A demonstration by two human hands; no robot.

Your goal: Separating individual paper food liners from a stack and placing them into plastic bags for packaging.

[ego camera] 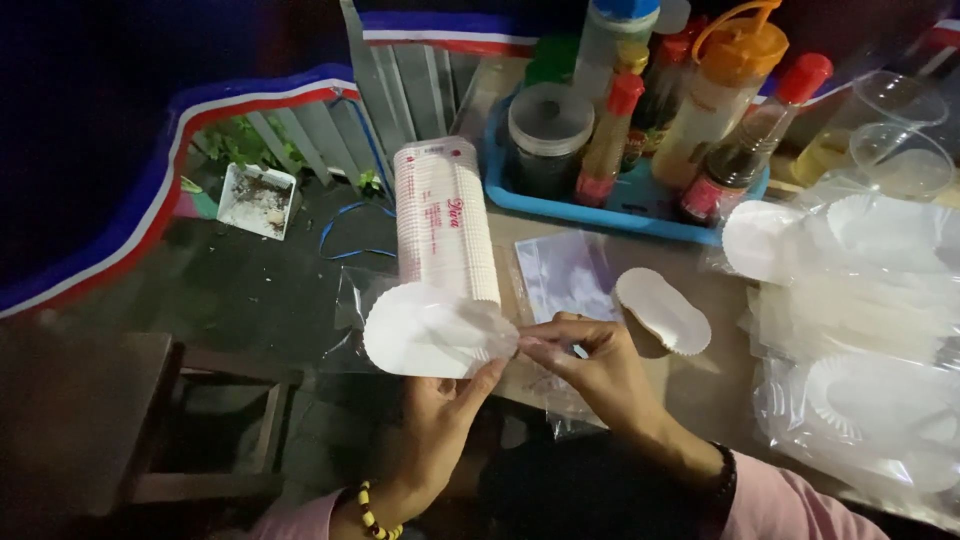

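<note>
Head view: paper trays between both hands' fingers, bags' contents indistinct.

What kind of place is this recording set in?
Probably a street food stall at night: a blue tray of sauce bottles, a long stack of paper trays held by the left hand, and ground beside the table.

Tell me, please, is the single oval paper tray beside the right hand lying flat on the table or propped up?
Propped up: the oval paper tray tilts, one long edge raised off the table.
</note>
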